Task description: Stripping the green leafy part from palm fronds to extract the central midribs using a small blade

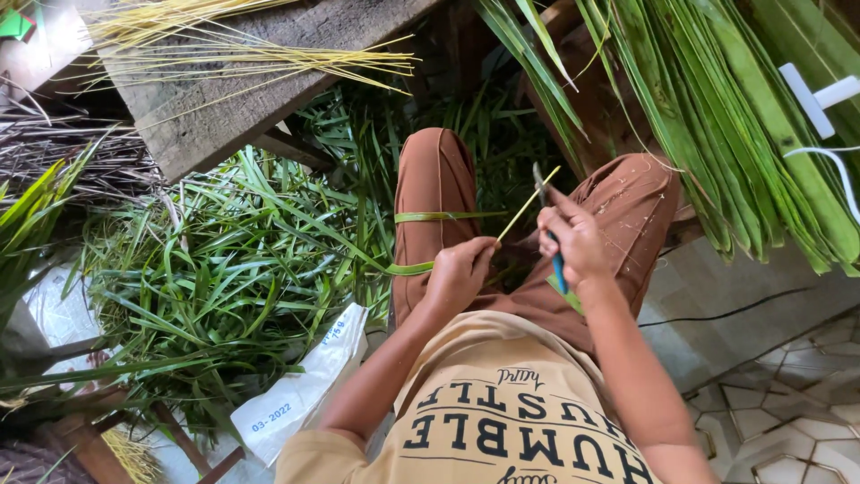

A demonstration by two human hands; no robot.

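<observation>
- The person sits with a tan shirt [502, 412] nearest the camera and brown trousers [439, 188] over both knees.
- The left hand [459, 273] is a closed grip around the low end of a thin yellow leaf stick [527, 208], just above the lap.
- The right hand [573, 240] is a closed grip on a small knife [559, 267] with a blue handle; its blade touches the stick higher up.
- A green leaf strip [439, 216] lies across the left knee, and another curls under the left hand.
- A big pile of green leaf strips [224, 278] lies on the floor to the left.
- Long green palm leaves [717, 125] hang on the right.
- Far off, yellow sticks [269, 54] lie on a wooden bench [206, 116].
</observation>
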